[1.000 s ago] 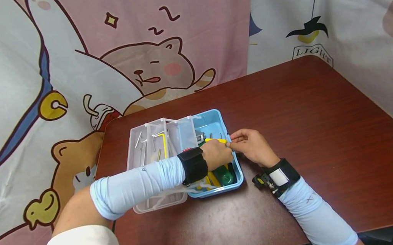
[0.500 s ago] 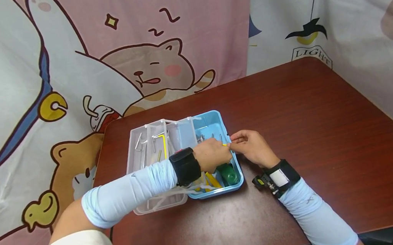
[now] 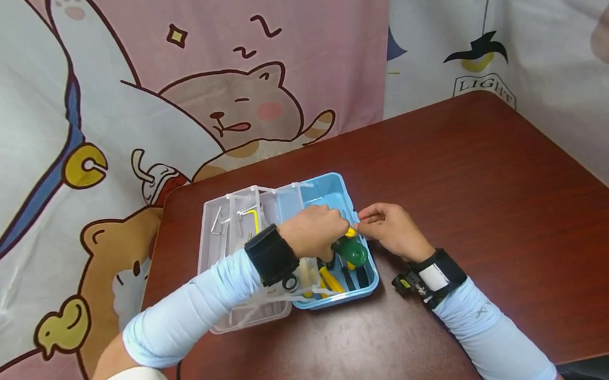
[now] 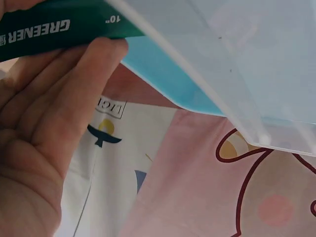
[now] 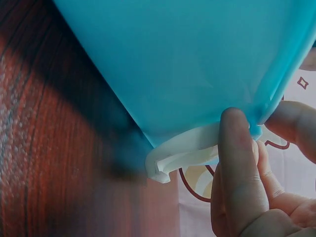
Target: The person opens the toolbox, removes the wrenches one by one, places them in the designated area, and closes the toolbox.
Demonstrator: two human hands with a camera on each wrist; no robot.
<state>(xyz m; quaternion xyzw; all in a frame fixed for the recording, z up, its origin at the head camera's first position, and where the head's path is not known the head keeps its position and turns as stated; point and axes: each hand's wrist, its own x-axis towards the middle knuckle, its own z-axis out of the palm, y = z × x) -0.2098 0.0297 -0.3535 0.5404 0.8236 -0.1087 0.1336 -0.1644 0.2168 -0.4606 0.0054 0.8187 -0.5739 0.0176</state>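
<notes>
My left hand (image 3: 315, 231) reaches over the blue toolbox (image 3: 331, 183) and grips a dark green tool handle (image 4: 37, 30) marked GREENER 10". Its rounded green end points to the right, and its working end is hidden by the hand. Against the toolbox's right side, my right hand (image 3: 390, 228) pinches the rim between thumb and fingers, the thumb (image 5: 236, 143) beside a white curved latch or handle piece (image 5: 185, 148). Something yellow (image 3: 351, 232) shows between the two hands. Yellow handles (image 3: 330, 280) and dark tools (image 3: 362, 277) lie inside the box.
A clear compartment tray (image 3: 213, 245) extends left from the toolbox, holding hex keys, one of them yellow (image 3: 255, 219). Everything stands on a dark red-brown table (image 3: 472, 200). A printed cloth (image 3: 336, 44) hangs close behind the table.
My left hand has drawn back leftward and slightly up, and the green handle has shifted up with it. More tools in the box's near end show. My right hand stays at the rim.
</notes>
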